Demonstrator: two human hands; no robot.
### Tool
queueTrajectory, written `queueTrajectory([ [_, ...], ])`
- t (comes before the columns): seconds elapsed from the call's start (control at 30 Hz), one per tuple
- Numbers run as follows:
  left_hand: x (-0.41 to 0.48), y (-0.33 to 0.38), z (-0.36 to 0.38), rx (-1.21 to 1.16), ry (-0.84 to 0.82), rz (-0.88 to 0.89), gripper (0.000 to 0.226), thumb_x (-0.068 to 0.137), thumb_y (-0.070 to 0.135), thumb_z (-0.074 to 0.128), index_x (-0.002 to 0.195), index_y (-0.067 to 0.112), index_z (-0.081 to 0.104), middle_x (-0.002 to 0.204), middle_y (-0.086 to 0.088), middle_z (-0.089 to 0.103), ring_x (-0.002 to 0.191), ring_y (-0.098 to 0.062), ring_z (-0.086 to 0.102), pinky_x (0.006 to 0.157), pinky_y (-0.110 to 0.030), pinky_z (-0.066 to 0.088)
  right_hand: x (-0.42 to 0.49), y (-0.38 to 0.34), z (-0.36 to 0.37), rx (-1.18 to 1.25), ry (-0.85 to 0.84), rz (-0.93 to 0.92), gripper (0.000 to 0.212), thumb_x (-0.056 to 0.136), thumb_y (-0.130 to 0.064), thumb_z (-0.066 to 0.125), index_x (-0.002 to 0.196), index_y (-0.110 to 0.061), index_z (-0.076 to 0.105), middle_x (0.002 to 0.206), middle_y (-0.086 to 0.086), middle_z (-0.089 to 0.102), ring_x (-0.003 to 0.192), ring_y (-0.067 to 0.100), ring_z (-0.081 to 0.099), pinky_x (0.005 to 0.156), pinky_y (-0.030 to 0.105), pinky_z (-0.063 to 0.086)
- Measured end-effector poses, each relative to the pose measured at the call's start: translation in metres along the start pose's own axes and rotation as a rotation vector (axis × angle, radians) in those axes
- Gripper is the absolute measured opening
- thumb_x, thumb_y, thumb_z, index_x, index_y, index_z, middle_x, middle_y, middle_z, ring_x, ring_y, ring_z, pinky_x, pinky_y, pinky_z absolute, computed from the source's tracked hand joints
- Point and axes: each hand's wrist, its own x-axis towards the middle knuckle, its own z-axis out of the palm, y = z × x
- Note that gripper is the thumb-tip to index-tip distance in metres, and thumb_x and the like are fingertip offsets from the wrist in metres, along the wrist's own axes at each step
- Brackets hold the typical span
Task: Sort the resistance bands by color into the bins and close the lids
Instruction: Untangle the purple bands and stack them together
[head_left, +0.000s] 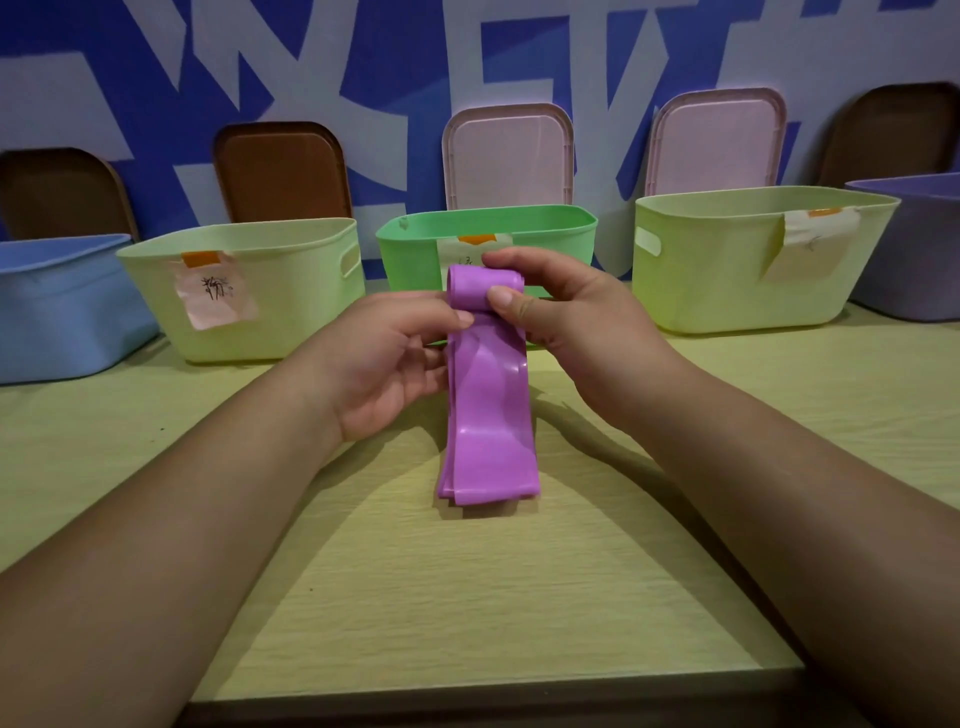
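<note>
I hold the purple flat rubber resistance band (488, 410) in both grips. My left grip (384, 364) pinches its left edge just below the rolled-over top. My right grip (566, 306) clamps that roll between thumb and fingers. The band hangs in several layers, and its near end rests on the pale wooden bench (467, 597).

The roll is springy, so I judge it will unwind if either pinch eases, and the loose layers could fan apart and slide out.

The green plastic bin (415, 249) stands directly beyond my grips, which makes it the easy wrong drop. The lavender plastic bin (924, 249) looks like the closest colour match, but it sits at the far right edge, only partly in view. A long reach that way could drag the trailing end over the pale yellow-green plastic bin (727, 270) between them. I cannot read the paper labels, so colour is my only guide. The brown lid (893, 130) leans on the wall behind the lavender bin, not yet fitted.
</note>
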Motion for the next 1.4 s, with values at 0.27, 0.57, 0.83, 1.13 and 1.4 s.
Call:
queueTrajectory([
  [0.27, -0.0026, -0.0001, 0.0040, 0.028, 0.072, 0.049, 0.041, 0.089, 0.029, 0.077, 0.125, 0.010, 0.076, 0.118, -0.017, 0.079, 0.108, -0.028, 0.077, 0.092, -0.040, 0.063, 0.0010, 0.0025, -0.0002, 0.002, -0.054, -0.008, 0.032, 0.095, -0.007, 0.080, 0.122, -0.026, 0.079, 0.122, -0.003, 0.079, 0.111, 0.021, 0.077, 0.088, 0.037, 0.064],
  [0.57, -0.0060, 0.0057, -0.0002, 0.039, 0.019, 0.147, 0.041, 0.099, -0.004, 0.065, 0.138, 0.010, 0.068, 0.124, -0.018, 0.077, 0.115, -0.031, 0.076, 0.090, -0.032, 0.064, -0.0031, -0.0023, -0.0013, -0.088, -0.047, 0.061, 0.027, 0.101, -0.035, 0.076, 0.126, -0.025, 0.078, 0.112, -0.006, 0.082, 0.106, 0.015, 0.078, 0.091, 0.039, 0.062],
  [0.83, -0.0050, 0.0025, 0.0020, 0.085, 0.092, 0.080, 0.034, 0.097, 0.015, 0.075, 0.130, 0.006, 0.070, 0.117, -0.013, 0.080, 0.110, -0.026, 0.078, 0.090, -0.033, 0.064, 0.0019, 0.0042, -0.0013, -0.060, 0.004, 0.010, 0.029, 0.100, -0.029, 0.079, 0.127, -0.022, 0.079, 0.117, 0.002, 0.081, 0.111, 0.029, 0.077, 0.101, 0.057, 0.061],
  [1.13, -0.0045, 0.0032, -0.0023, 0.054, 0.077, 0.043, 0.029, 0.095, 0.016, 0.079, 0.124, 0.010, 0.077, 0.114, -0.013, 0.075, 0.094, -0.026, 0.069, 0.084, -0.029, 0.063, -0.0014, -0.0020, -0.0034, -0.101, -0.008, -0.021, 0.037, 0.097, -0.016, 0.081, 0.130, -0.032, 0.077, 0.122, -0.004, 0.078, 0.106, 0.019, 0.078, 0.092, 0.038, 0.065],
  [1.4, -0.0058, 0.0029, 0.0011, 0.023, 0.123, 0.081, 0.041, 0.095, 0.014, 0.078, 0.134, 0.014, 0.067, 0.116, -0.011, 0.081, 0.107, -0.026, 0.079, 0.088, -0.035, 0.063, -0.0013, -0.0052, -0.0033, -0.089, -0.087, 0.053, 0.038, 0.099, -0.025, 0.078, 0.133, -0.042, 0.072, 0.120, -0.006, 0.078, 0.110, 0.021, 0.076, 0.090, 0.042, 0.063],
])
